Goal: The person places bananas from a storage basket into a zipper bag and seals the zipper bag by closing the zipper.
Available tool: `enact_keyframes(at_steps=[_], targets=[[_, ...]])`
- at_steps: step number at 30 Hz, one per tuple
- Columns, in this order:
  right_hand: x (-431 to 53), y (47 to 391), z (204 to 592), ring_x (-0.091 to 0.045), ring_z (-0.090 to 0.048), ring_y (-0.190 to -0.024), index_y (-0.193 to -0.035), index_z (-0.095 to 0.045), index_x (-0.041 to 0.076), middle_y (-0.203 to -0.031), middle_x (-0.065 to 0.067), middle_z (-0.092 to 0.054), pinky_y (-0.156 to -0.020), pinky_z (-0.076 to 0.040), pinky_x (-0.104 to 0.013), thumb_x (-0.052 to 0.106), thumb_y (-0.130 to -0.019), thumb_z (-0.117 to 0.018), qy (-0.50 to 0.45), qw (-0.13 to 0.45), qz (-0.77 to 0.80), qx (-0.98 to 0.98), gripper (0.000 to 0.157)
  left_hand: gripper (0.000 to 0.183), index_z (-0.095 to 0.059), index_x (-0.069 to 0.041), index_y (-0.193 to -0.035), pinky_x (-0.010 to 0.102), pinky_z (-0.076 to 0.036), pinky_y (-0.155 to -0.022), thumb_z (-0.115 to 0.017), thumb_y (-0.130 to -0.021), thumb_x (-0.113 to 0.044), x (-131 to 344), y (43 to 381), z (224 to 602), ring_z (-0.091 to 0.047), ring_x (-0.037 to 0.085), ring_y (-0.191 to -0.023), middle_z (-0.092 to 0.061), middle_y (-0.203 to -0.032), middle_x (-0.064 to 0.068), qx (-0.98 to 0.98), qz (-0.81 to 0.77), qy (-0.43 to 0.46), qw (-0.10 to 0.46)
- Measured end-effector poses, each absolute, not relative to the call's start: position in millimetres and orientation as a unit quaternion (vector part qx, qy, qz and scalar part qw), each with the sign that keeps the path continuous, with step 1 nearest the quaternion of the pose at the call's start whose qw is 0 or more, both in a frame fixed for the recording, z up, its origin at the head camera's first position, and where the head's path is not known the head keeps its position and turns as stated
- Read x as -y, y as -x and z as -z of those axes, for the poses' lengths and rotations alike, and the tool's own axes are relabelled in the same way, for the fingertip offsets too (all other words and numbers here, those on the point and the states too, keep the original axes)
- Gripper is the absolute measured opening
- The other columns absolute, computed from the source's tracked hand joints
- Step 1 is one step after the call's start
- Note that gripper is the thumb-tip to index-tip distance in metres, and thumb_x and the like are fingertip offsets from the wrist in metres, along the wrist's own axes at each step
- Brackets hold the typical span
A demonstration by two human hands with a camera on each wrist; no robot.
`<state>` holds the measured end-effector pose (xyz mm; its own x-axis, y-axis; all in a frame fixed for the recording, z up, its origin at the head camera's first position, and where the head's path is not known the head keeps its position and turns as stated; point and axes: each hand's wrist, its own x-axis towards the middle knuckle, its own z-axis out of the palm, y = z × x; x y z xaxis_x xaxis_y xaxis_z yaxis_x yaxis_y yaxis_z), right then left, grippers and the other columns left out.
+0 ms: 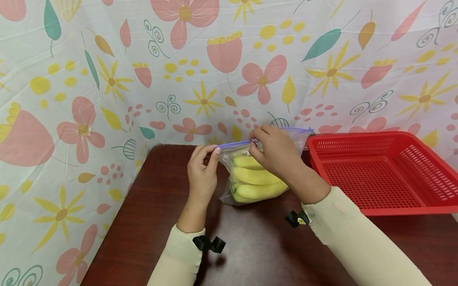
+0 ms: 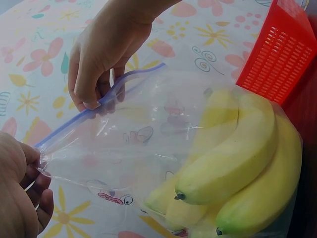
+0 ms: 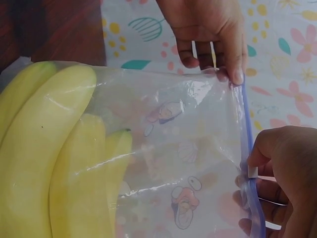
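Note:
A clear zip bag (image 1: 229, 159) with a blue-purple zip strip along its top holds several yellow bananas (image 1: 255, 176). My left hand (image 1: 203, 174) pinches the bag's top left corner between thumb and fingers. Farther right along the strip, my right hand (image 1: 277, 153) grips the zip; in the right wrist view a small white slider (image 3: 252, 172) shows at its thumb. Past the right hand, the strip bows in a loose curve toward the other corner, seen in the left wrist view. Small cartoon prints (image 3: 184, 206) mark the plastic.
A red plastic basket (image 1: 358, 174) with perforated sides stands right of the bag on the dark brown table (image 1: 250, 242). A floral cloth (image 1: 200, 79) hangs behind the table and along its left side. Black camera mounts (image 1: 209, 244) sit on both wrists.

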<state>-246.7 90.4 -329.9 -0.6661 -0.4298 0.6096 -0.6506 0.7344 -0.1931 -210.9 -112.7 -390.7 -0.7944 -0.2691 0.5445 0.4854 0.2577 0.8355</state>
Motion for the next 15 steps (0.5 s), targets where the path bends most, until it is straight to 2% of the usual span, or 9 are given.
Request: enact_keyframes(at_steps=[15], targets=[[-93.0,246.3,329.1,-0.032,-0.064,-0.084,-0.093,-0.072,0.003,-0.088,-0.012,-0.066,-0.079,-0.052,-0.047,0.009,-0.086,-0.061,-0.300,0.289,-0.202,0.886,0.014,0.022,-0.075,-0.002,-0.104,0.017,-0.044,-0.067,-0.068,-0.098,-0.022,112.8,210.5,389.7,-0.052,0.010,-0.078,-0.065,-0.096,0.013,0.730,0.603,0.075,0.314]])
